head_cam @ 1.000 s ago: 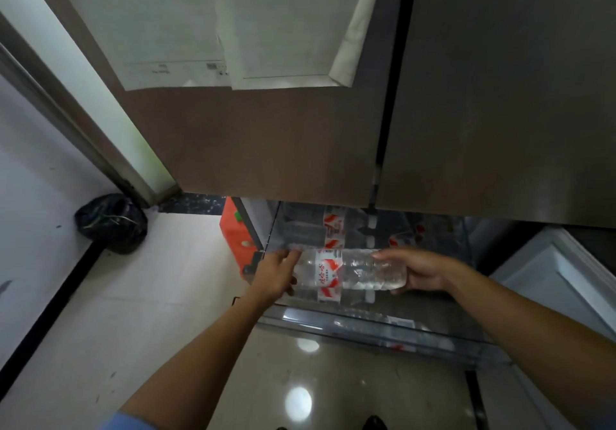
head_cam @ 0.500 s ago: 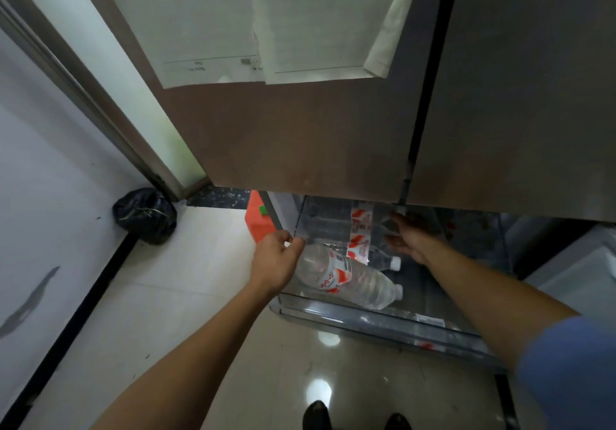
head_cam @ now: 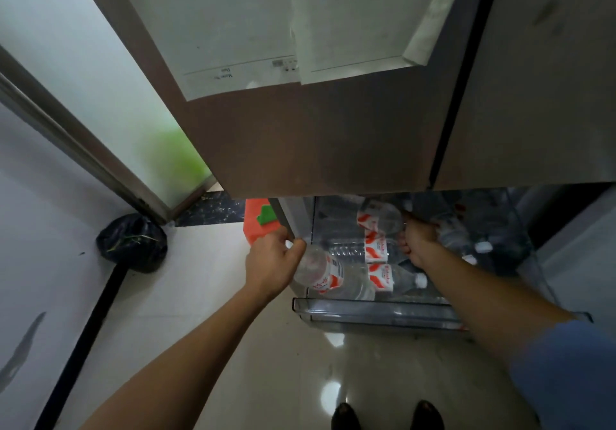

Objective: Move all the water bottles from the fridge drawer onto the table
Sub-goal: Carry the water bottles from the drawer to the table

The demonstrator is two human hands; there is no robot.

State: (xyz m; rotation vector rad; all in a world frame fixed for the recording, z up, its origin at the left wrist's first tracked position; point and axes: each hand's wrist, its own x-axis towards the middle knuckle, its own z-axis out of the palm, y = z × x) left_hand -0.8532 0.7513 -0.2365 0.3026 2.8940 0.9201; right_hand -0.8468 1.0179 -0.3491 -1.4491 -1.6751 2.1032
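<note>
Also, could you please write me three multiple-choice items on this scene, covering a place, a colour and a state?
1. Where is the black bag?
A. on the floor by the wall
B. inside the drawer
C. on a shelf

2. The bottle labels are:
A. blue
B. red and white
C. plain green

3. The left hand:
A. hangs idle
B. lies flat on a tabletop
C. grips a bottle

Answers:
1 A: it sits on the floor left of the fridge.
2 B: red marks show on white bands.
3 C: its fingers curl round one end of the bottle.
</note>
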